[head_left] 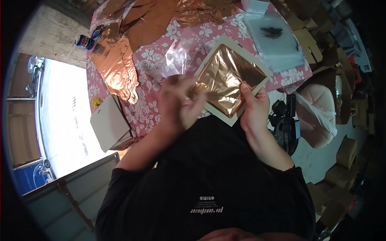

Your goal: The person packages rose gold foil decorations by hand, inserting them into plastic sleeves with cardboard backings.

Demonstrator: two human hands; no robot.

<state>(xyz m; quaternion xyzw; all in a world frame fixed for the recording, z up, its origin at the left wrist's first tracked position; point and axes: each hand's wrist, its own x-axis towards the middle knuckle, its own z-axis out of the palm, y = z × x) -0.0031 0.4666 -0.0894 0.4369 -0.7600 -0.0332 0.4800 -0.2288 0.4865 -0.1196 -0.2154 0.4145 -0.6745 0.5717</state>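
My right hand (pixel 256 108) grips the lower right edge of a square board with a pale border (pixel 220 114), thumb on top and fingers behind. Shiny, wrinkled copper-coloured foil (pixel 219 76) covers the middle of the board, which is tilted like a diamond above my lap and the table's near edge. My left hand (pixel 181 100) is blurred by motion at the board's left corner, its fingers spread and overlapping the foil's edge in this view. Behind that hand, a clear plastic sheet (pixel 179 58) lies on the pink floral tablecloth (pixel 150 66).
Crumpled copper foil (pixel 114 60) and brown sheets (pixel 150 20) lie at the table's left and back. A Pepsi can (pixel 83 41) stands left; grey boards (pixel 108 122) stand near the left edge. Clear plastic bags (pixel 275 44) lie right, beside a white box (pixel 255 5). A cushioned seat (pixel 317 108) is below right.
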